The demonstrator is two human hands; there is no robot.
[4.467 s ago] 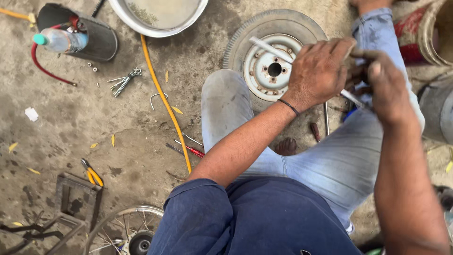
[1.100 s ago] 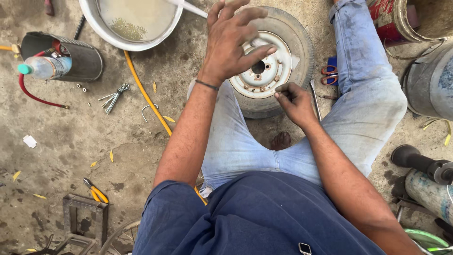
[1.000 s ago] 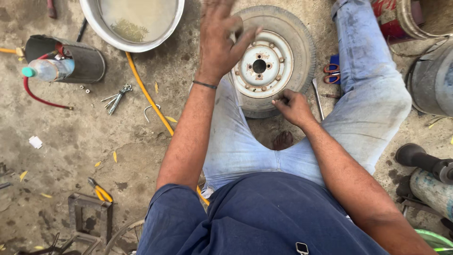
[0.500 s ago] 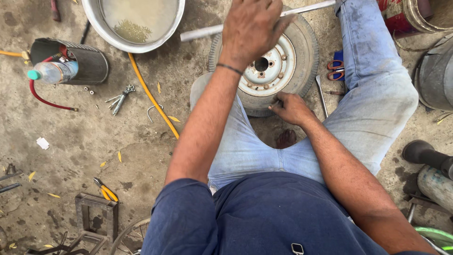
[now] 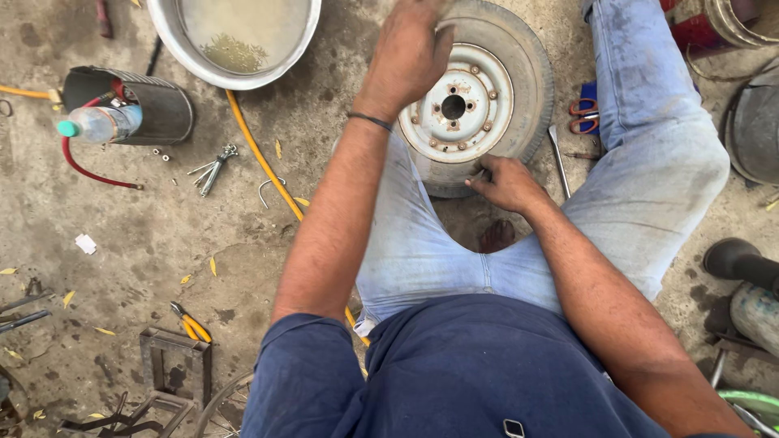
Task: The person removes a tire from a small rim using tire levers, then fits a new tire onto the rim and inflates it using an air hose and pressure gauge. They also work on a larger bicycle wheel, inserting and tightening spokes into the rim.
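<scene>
Concrete floor (image 5: 146, 235); both hands (image 5: 507, 182) on small wheel (image 5: 479, 97)

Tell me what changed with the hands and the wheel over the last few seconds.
The thin rod both hands held up earlier is gone from them. The left hand came down over the top edge of the small wheel; the right hand dropped to the wheel's lower rim, fingertips on it. The wheel stayed lying flat between the knees, and the metal basin, the yellow hose and the scissors kept their places.
</scene>
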